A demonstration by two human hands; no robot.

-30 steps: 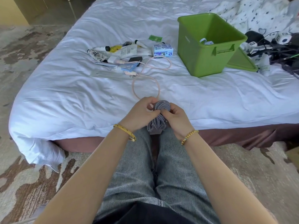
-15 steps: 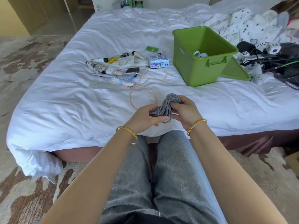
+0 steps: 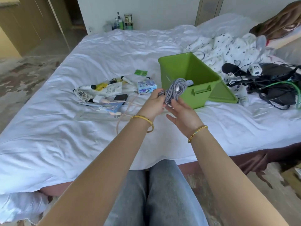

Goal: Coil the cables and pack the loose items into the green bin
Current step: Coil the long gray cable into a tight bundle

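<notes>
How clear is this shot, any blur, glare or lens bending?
Head view: soft daylight, with faint shadows in the sheet folds; slight motion softness on the hands and the grey cable; the carpet at the lower right is smeared; wide-angle bending at the edges, with the bed seeming to bow; the green bin stays fairly crisp; no harsh glare.

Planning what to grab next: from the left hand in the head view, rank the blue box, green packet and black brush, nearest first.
From the left hand:
1. Blue box, just beyond it.
2. Green packet, farther back.
3. Black brush, out to the left; close to the packet, hard to separate.
</notes>
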